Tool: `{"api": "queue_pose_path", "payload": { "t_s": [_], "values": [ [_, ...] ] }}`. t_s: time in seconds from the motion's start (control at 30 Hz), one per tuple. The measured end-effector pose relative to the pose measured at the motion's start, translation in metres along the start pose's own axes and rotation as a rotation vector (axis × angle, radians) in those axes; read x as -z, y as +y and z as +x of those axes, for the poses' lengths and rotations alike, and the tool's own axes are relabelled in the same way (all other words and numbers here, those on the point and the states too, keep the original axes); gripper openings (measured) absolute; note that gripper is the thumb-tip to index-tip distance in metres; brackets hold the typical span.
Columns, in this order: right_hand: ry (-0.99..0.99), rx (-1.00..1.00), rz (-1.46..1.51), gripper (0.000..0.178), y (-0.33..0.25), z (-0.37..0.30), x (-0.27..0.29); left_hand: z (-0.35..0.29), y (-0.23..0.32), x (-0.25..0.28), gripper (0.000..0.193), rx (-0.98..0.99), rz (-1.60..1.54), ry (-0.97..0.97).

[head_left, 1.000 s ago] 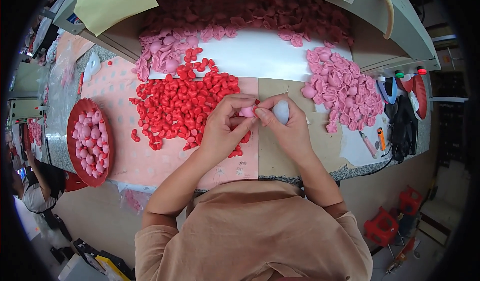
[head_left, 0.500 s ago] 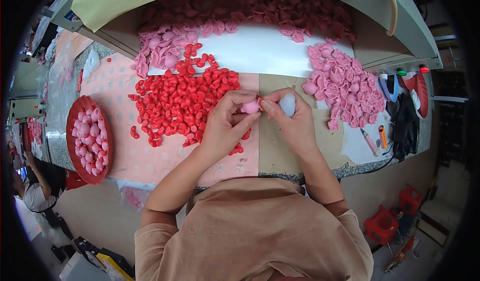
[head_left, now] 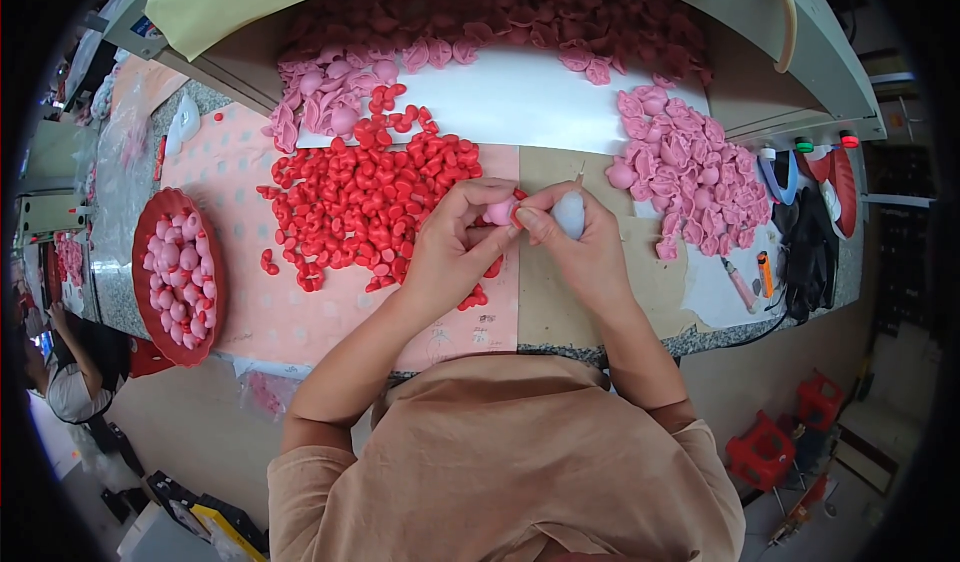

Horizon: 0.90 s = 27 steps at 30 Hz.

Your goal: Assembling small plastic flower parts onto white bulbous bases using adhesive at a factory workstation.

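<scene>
My left hand (head_left: 455,247) is closed, pinching a small round pink plastic piece (head_left: 499,212) between thumb and fingertips. My right hand (head_left: 585,247) meets it, its thumb and forefinger pressed against a small red piece (head_left: 519,195) at the pink one's right side. Also gripped in my right hand is a whitish squeeze bottle (head_left: 571,214) with a thin needle tip pointing away from me. A spread heap of glossy red pieces (head_left: 350,197) lies just left of my hands. Fingers partly hide where the red and pink pieces touch.
Pink petal-like parts (head_left: 690,167) are piled at right, with more under the grey hood (head_left: 800,92). A red scalloped basket (head_left: 222,312) of pink-and-red pieces stands at left. An orange cutter (head_left: 765,274) lies at right. Another person (head_left: 75,367) works far left.
My right thumb and fingers have shifted slightly left, closer against the pink piece. The bottle has moved a little left, its needle tip with it. My left hand stays nearly still.
</scene>
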State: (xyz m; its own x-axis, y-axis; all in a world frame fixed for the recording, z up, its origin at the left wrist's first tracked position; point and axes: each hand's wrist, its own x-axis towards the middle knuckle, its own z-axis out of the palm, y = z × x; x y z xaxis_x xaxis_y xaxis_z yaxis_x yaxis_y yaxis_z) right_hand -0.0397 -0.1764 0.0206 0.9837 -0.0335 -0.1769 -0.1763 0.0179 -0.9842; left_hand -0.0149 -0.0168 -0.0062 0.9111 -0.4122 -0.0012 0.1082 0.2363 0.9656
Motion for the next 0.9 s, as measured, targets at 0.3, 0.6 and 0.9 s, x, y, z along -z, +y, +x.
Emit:
{"api": "queue_pose_path", "payload": {
  "t_s": [0.3, 0.6, 0.9],
  "values": [
    [0.047, 0.050, 0.032, 0.012, -0.0042, 0.0037, 0.0011, -0.0016, 0.0007, 0.0000, 0.033, 0.021, -0.012, -0.003],
    [0.003, 0.005, 0.015, 0.013, -0.0015, -0.0012, -0.0017, -0.0001, 0.0000, -0.0012, 0.032, -0.006, -0.008, -0.007],
    [0.041, 0.013, 0.012, 0.013, -0.0042, -0.0007, -0.0024, -0.0007, 0.0026, -0.0002, 0.031, 0.031, -0.029, -0.023]
  ]
}}
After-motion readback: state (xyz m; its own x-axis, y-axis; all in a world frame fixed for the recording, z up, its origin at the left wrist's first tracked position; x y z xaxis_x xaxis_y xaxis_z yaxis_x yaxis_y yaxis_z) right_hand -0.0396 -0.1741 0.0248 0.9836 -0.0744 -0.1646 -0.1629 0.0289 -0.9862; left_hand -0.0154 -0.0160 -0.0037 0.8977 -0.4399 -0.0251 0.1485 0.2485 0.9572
